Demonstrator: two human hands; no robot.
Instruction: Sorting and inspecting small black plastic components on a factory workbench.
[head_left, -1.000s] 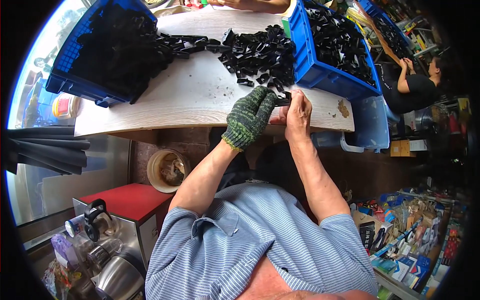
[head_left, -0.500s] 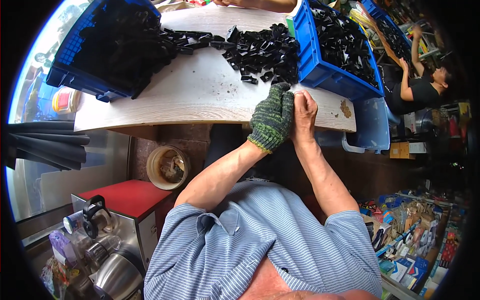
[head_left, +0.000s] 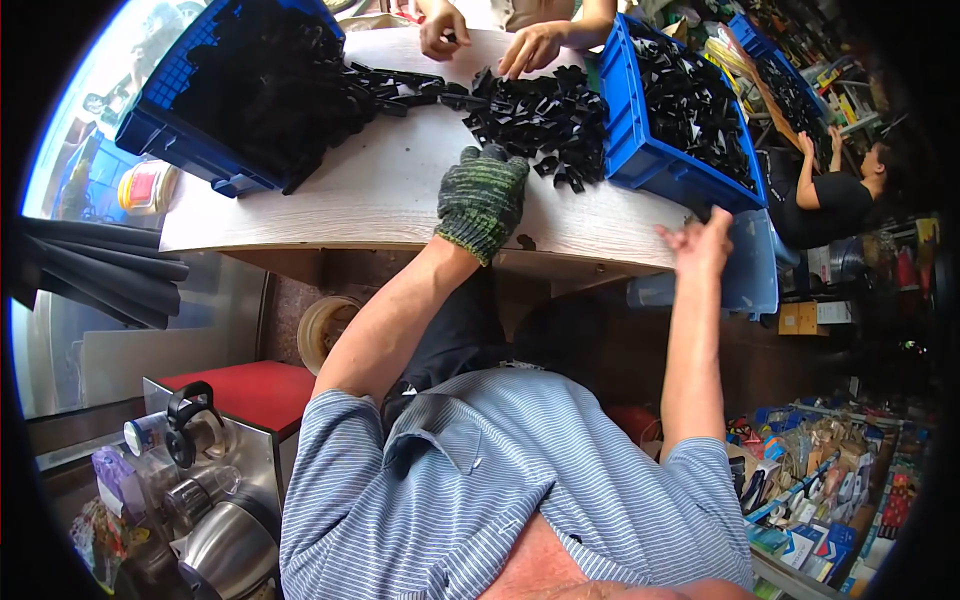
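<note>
The gloved left hand (head_left: 482,200) is being held low over the tabletop (head_left: 370,200), its fingers being hidden by the back of the glove; whether anything is being gripped cannot be told. The pile of black parts (head_left: 545,115) is lying just beyond it, toward the right. The bare right hand (head_left: 703,245) is being held with fingers spread at the tabletop's edge, near the blue bin (head_left: 622,100), well apart from the pile.
</note>
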